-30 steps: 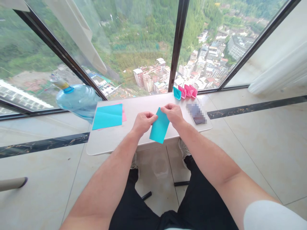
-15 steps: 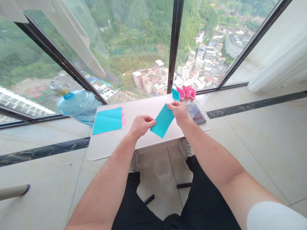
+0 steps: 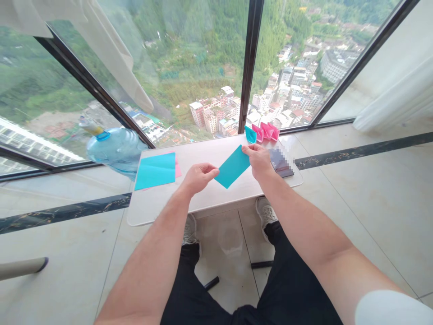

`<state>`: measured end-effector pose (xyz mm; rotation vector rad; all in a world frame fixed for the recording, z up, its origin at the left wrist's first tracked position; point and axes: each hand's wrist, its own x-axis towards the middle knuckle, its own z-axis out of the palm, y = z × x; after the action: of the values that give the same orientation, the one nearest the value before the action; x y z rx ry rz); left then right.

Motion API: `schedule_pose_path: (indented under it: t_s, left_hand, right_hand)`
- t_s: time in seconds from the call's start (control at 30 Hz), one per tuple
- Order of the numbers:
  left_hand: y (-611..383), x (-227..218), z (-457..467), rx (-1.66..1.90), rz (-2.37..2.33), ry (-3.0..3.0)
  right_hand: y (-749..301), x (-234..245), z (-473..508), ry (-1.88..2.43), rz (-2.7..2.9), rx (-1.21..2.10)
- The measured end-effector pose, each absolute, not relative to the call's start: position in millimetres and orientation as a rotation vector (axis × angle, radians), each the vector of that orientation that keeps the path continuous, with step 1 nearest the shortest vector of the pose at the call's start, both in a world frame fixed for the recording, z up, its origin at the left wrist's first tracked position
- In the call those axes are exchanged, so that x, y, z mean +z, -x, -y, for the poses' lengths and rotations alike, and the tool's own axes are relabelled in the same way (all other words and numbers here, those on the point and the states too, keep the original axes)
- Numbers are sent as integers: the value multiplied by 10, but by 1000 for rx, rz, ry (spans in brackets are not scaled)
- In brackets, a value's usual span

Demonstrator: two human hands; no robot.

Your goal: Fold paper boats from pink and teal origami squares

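A folded teal paper is held just above the small white table. My left hand pinches its lower left corner. My right hand pinches its upper right corner. The paper lies tilted, almost level, between both hands. A stack of flat teal and pink sheets rests on the table to the left of my left hand.
Several folded paper pieces, one teal and pink ones, stand at the table's far edge by the window. A dark phone lies beside my right hand. A large blue water jug lies left of the table.
The paper has turned from hanging downward to lying tilted, nearly level. My right hand moved right and farther away; my left hand kept its corner and shifted slightly.
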<state>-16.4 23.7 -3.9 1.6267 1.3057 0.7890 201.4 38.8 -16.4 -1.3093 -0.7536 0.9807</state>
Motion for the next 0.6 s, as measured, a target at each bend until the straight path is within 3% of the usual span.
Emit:
schedule_pose_path:
  t_s: [0.27,0.47,0.6]
  left_hand:
    - [107,-156,-252,906,-1404,-1675]
    - [128,-195,-215,769,-1397,-2187]
    - [75,-210,-186,701,-1358,-2378]
  right_hand:
    - [-1823,-171,-268,1340,954,942]
    - [-1788,-131,-100,1348,1882,286]
    - [-1705,-126,-41,1401,2240,176]
